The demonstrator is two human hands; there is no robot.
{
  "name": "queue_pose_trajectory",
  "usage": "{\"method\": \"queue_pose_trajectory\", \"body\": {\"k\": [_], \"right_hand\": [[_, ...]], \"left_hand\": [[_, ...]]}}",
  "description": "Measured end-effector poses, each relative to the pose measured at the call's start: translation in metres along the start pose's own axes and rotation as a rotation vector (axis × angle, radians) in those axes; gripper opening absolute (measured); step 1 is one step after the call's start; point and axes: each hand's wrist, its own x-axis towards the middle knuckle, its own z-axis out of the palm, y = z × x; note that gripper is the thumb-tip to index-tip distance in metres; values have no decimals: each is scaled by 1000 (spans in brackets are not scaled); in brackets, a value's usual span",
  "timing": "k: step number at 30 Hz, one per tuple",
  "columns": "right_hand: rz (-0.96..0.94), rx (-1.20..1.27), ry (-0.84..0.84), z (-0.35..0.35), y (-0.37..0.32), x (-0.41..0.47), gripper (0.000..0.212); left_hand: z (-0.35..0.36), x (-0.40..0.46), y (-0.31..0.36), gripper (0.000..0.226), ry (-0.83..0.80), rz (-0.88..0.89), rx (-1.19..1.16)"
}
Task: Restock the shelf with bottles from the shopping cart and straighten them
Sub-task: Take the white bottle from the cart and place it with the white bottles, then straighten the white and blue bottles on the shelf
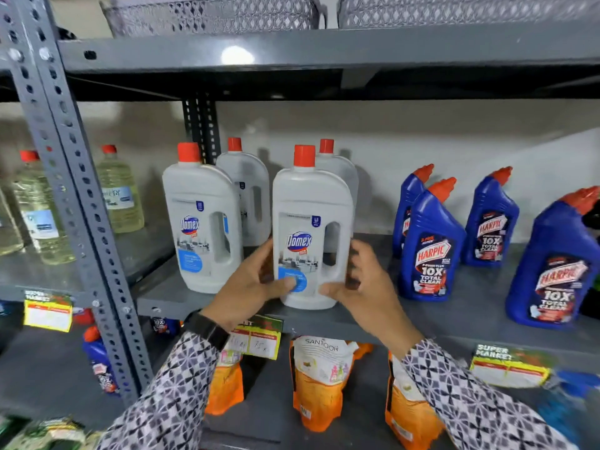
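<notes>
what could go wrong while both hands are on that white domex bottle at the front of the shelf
1. The white red-capped Domex bottle held between the left hand and right hand stands close to the front lip of the grey metal shelf; a pull forward could tip it off.
2. Another white Domex bottle stands right behind it, so pushing back might knock that one over.
3. The blue Harpic bottle sits near the right hand and could get bumped.

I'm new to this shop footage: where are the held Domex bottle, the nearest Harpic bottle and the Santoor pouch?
Held Domex bottle (310, 222): head view, upper label.
Nearest Harpic bottle (552, 271): head view, front label.
Santoor pouch (321, 378): head view, front panel.
</notes>
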Motion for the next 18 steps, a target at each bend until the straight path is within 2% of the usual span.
{"method": "queue_pose_trajectory", "body": {"k": [2,7,18], "right_hand": [[49,-46,-75,-1,10,2,75],[90,-110,-40,-4,18,13,66],[114,-125,-59,-12,15,1,62]], "left_hand": [[-1,-3,-7,66,-10,-50,104],[14,9,-1,55,6,-62,241],[13,8,-2,61,-41,-109,244]]}}
